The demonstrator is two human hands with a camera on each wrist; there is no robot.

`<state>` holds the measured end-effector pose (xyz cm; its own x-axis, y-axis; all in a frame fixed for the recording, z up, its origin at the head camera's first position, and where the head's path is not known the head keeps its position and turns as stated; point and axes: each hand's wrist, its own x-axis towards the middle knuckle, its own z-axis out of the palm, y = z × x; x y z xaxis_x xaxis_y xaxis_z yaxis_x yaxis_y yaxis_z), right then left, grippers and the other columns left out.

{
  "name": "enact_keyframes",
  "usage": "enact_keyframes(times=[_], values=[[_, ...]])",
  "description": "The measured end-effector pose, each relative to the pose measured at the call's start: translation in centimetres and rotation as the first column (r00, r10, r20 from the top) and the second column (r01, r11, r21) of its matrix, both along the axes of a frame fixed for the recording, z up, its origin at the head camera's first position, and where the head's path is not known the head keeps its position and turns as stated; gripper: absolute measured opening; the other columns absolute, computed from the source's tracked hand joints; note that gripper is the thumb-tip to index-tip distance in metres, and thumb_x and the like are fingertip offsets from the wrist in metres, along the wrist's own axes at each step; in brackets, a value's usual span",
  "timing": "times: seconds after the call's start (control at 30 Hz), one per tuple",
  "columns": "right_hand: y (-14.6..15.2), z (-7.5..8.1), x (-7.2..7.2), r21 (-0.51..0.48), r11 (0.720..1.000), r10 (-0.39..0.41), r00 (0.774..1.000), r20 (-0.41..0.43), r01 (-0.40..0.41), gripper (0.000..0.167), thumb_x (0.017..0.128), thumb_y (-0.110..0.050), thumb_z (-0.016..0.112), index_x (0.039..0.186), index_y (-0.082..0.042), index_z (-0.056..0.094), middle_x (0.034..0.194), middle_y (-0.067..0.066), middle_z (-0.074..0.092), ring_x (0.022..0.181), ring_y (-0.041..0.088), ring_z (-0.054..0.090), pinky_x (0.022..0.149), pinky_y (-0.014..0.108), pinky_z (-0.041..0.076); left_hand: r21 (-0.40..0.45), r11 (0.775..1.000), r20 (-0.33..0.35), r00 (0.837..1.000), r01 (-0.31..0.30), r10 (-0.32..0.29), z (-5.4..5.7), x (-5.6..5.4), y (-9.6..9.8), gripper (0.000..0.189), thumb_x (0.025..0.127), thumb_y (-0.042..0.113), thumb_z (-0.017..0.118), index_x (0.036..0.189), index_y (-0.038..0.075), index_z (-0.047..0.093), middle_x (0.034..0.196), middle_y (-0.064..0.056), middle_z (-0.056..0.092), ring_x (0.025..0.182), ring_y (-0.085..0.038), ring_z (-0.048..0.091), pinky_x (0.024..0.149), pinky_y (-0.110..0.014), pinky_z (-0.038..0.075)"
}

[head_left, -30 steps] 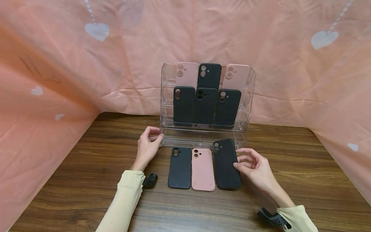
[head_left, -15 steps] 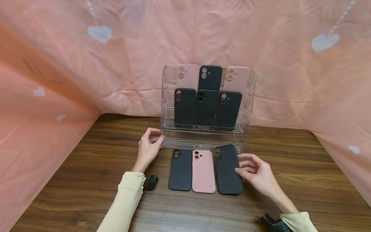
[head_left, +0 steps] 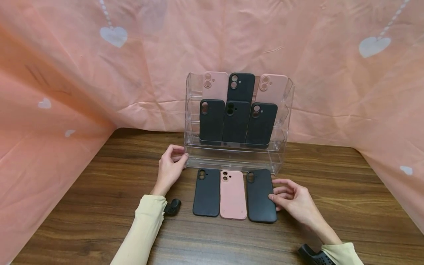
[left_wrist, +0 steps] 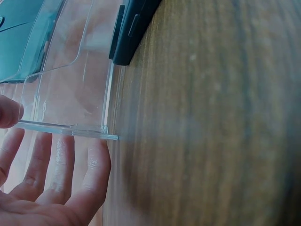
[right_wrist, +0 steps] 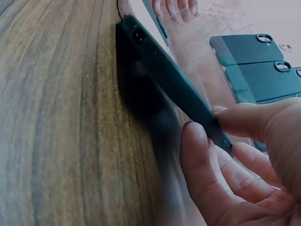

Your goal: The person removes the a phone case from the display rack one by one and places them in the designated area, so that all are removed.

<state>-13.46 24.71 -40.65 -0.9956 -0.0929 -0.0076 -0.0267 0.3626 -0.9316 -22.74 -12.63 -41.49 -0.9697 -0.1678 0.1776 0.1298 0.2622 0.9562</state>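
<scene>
At the right end of a row of phone cases, my right hand [head_left: 293,200] pinches a black phone case [head_left: 261,195] by its right edge, thumb on top and fingers beneath. In the right wrist view that case [right_wrist: 174,84] tilts, its held edge raised off the wood. Beside it lie a pink phone case [head_left: 233,197] and another black phone case [head_left: 206,195]. My left hand [head_left: 170,169] grips the lower left corner of a clear stepped display stand [head_left: 228,162]. Its thumb and fingers sit on either side of the clear panel [left_wrist: 66,103] in the left wrist view.
Three black cases [head_left: 236,123] lean on a middle tier of the stand. Behind them, on a higher tier, are two pink cases [head_left: 215,84] with a black one [head_left: 242,88] between. Pink cloth [head_left: 298,44] hangs around the wooden table [head_left: 82,206].
The right hand has drawn the black case slightly toward the person and lowered it nearer the table, straightening it beside the pink one. The left hand stays on the stand.
</scene>
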Motion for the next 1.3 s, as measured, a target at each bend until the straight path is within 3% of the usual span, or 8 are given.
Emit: enact_keyframes(times=[0.23,0.67,1.1,1.3], values=[[-0.1,-0.3,-0.2,0.004,1.000,-0.002,1.000,0.027,0.002,0.052,0.089,-0.002,0.076,0.136,0.007,0.055,0.106,0.024,0.072,0.077,0.006,0.072,0.062,0.035,0.064,0.006,1.000,-0.002,1.000,0.001,-0.001,-0.1,-0.1,0.0,0.024,0.094,0.012,0.070,0.117,0.008,0.064,0.122,-0.013,0.069,0.104,-0.028,0.074,0.065,-0.021,0.059],[-0.5,-0.7,-0.7,0.107,0.994,-0.008,0.999,0.039,0.004,0.046,0.089,-0.006,0.077,0.130,0.007,0.061,0.108,0.022,0.072,0.075,0.004,0.070,0.060,0.031,0.063,-0.001,1.000,-0.012,1.000,0.005,-0.005,0.1,0.1,0.1,0.024,0.094,0.013,0.070,0.117,0.007,0.064,0.121,-0.014,0.069,0.097,-0.025,0.074,0.063,-0.019,0.058],[-1.1,-0.2,-0.7,0.291,0.957,-0.014,1.000,-0.001,0.013,0.038,0.087,-0.011,0.080,0.121,0.000,0.069,0.101,0.016,0.074,0.065,0.007,0.070,0.056,0.027,0.060,0.005,1.000,-0.006,1.000,0.006,-0.006,0.2,0.1,0.1,0.024,0.094,0.013,0.070,0.117,0.007,0.064,0.120,-0.014,0.069,0.098,-0.026,0.074,0.063,-0.020,0.058],[-1.1,-0.1,-0.7,0.310,0.951,-0.016,1.000,-0.006,0.017,0.035,0.088,-0.011,0.079,0.120,-0.001,0.070,0.100,0.013,0.073,0.064,0.008,0.070,0.055,0.026,0.060,0.002,1.000,0.009,1.000,0.002,-0.002,0.1,0.1,0.1,0.024,0.094,0.014,0.070,0.117,0.009,0.064,0.121,-0.013,0.068,0.100,-0.026,0.074,0.064,-0.020,0.058]])
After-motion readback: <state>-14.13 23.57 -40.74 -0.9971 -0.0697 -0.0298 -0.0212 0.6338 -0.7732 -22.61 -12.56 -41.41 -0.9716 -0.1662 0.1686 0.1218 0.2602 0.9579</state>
